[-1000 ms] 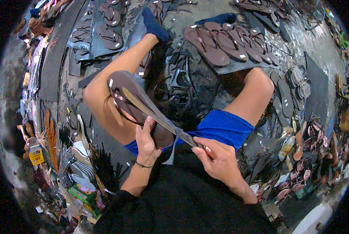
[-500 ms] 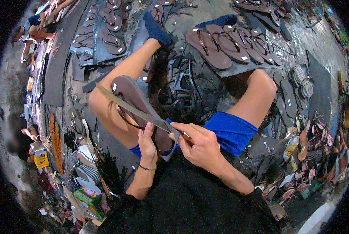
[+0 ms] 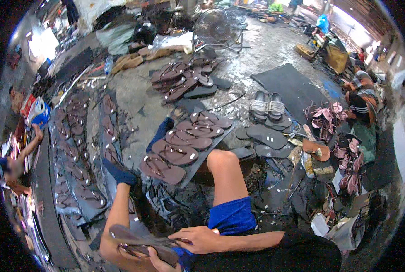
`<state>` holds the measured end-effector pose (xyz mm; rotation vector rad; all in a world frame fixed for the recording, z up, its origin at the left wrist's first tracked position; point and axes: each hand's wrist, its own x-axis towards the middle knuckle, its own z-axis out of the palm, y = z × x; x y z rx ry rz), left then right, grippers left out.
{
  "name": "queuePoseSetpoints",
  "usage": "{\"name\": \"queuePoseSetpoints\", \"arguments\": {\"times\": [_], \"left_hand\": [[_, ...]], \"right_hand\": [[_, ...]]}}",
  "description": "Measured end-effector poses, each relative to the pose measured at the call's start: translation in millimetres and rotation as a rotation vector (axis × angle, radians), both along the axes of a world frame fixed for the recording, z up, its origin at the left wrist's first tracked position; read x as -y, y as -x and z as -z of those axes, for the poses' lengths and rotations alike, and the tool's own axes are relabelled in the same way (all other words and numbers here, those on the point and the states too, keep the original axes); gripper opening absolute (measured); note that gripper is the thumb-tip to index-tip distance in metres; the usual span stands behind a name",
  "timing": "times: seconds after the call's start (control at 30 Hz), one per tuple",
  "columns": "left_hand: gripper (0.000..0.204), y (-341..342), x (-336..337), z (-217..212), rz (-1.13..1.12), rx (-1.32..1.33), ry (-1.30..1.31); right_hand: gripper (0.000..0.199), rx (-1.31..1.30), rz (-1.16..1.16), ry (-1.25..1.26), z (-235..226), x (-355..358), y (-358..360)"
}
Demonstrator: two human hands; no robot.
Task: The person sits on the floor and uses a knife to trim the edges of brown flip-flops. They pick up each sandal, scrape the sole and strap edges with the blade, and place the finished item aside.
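Note:
At the lower edge, a brown flip-flop [image 3: 121,232] lies over my bent left leg. My left hand [image 3: 158,262] is closed round it near the strap and is partly cut off by the picture's edge. My right hand [image 3: 199,239] is closed at the other end of the flip-flop, on a knife [image 3: 155,241] whose long thin blade lies across the sole. The blade is smeared by motion, and my fingers hide its handle. Dark rubber offcuts [image 3: 166,199] lie on the floor between my legs.
Brown flip-flops [image 3: 175,152] line a grey sheet ahead; more rows [image 3: 71,149] lie left, with a pile [image 3: 189,79] beyond. Grey soles [image 3: 268,136], sandals [image 3: 267,106] and pink straps [image 3: 327,118] are right. A fan [image 3: 216,29] stands far back. Another person [image 3: 16,170] is at far left.
The view has tipped up and swung right, bringing in the fan and far floor. My hands and the flip-flop now sit at the lower edge, still held together with the knife.

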<state>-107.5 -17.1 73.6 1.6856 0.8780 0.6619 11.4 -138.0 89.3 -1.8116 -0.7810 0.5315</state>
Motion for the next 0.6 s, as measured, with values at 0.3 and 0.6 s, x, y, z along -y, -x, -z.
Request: {"name": "queuePoseSetpoints", "arguments": {"times": [0.3,0.6], "left_hand": [[0.049,-82,-46,24,0.097,0.24,0.686],[0.042,-247,-26,76,0.338,0.155,1.169]], "right_hand": [[0.037,-0.677,-0.004,-0.081,2,-29,-86],[0.029,-0.596,0.452,-0.571,-30,-37,-210]]}}
